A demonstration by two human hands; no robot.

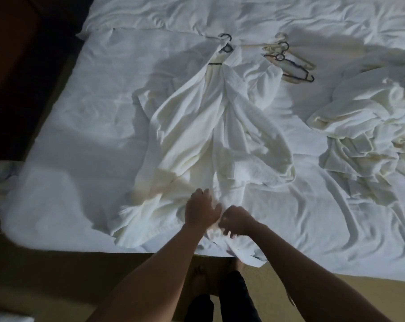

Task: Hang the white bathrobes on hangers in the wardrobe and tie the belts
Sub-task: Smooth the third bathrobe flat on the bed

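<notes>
Bathrobe point(210, 126) in white, spread lengthwise down the middle of the bed point(80, 112), collar at the far end on a hanger point(224, 46), hem at the near edge. Lay rumpled, front panels folded over each other, hem bunched where the hands met it. Second heap of white bathrobes point(364, 135) piled at the right side of the bed, well apart from the first. Loose hangers point(287, 63), pale with dark hooks, stacked just right of the collar. Left hand point(202, 209) rested on the hem, palm down, fingers spread and fairly straight over the cloth. Right hand point(237, 220) just beside it, fingers curled into a fist round a bunch of the hem fabric, some cloth hanging off the bed edge below. Blurred around both hands; belt not told apart from the folds.
</notes>
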